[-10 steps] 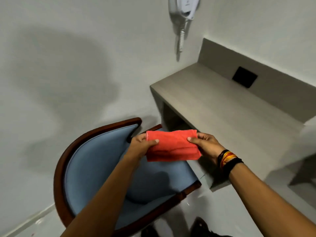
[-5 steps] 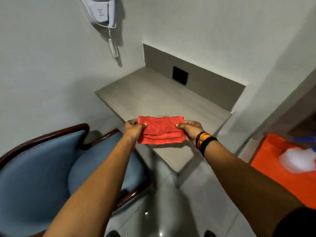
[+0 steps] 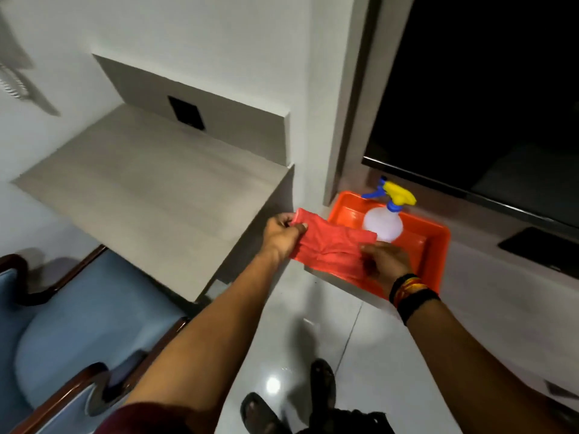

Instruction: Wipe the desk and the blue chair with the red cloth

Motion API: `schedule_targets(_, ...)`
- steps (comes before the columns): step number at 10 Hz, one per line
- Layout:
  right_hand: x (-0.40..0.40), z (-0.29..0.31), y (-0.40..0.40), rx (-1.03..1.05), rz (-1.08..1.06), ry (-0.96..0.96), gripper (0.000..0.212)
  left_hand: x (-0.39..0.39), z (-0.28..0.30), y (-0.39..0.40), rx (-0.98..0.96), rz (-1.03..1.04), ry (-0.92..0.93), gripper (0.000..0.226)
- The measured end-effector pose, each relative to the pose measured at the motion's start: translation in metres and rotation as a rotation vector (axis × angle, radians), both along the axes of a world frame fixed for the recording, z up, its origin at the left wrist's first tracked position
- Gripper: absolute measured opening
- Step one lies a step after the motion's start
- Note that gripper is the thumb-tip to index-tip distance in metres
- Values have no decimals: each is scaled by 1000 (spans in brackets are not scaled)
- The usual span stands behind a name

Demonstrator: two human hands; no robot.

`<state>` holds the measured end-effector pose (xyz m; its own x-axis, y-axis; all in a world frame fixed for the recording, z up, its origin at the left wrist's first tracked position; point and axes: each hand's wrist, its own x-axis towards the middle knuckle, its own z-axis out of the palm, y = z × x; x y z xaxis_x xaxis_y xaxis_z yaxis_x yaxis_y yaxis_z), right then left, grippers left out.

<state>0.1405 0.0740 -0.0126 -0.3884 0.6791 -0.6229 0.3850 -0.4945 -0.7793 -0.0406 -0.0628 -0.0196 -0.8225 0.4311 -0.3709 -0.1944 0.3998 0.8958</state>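
The folded red cloth [image 3: 329,245] hangs stretched between both hands, right of the desk's corner and over the near left edge of an orange tray. My left hand [image 3: 282,234] pinches its left end. My right hand [image 3: 383,264] grips its right end, with bands on the wrist. The grey desk [image 3: 150,189] stands bare to the left. The blue chair [image 3: 78,324] with a dark wooden frame is at the lower left, beside the desk.
An orange tray [image 3: 438,245] on a low ledge holds a clear spray bottle [image 3: 383,223] with a yellow and blue trigger. A dark TV screen [image 3: 485,104] fills the upper right. A black socket plate [image 3: 186,112] sits in the desk's back panel. Glossy white floor lies below.
The view and both hands have swung right, carrying the cloth from over the chair, past the desk's front, to above the orange tray. The tray and the spray bottle have come fully into view.
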Motion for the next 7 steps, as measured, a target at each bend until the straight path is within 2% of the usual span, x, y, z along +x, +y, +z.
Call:
schedule_targets(1, 38, -6, 34, 4, -130, -59, 11, 28, -9, 44, 16, -70, -64, 22)
schedule_targets(2, 58, -16, 62, 19, -186, -128, 21, 46, -17, 79, -43, -159, -65, 27)
schedule_targets(4, 71, -34, 80, -20, -82, -279, 29, 71, -30, 96, -335, -297, 121, 16)
schedule_targets(5, 72, -39, 74, 116, 131, -481, 35, 75, -27, 90, -433, -396, 176, 21)
schedule_targets(6, 73, -37, 55, 539, 206, -628, 46, 77, -16, 80, -518, -520, 410, 28)
schedule_targets(7, 67, -29, 32, 959, 374, -554, 41, 73, -4, 66, -466, -555, 638, 42)
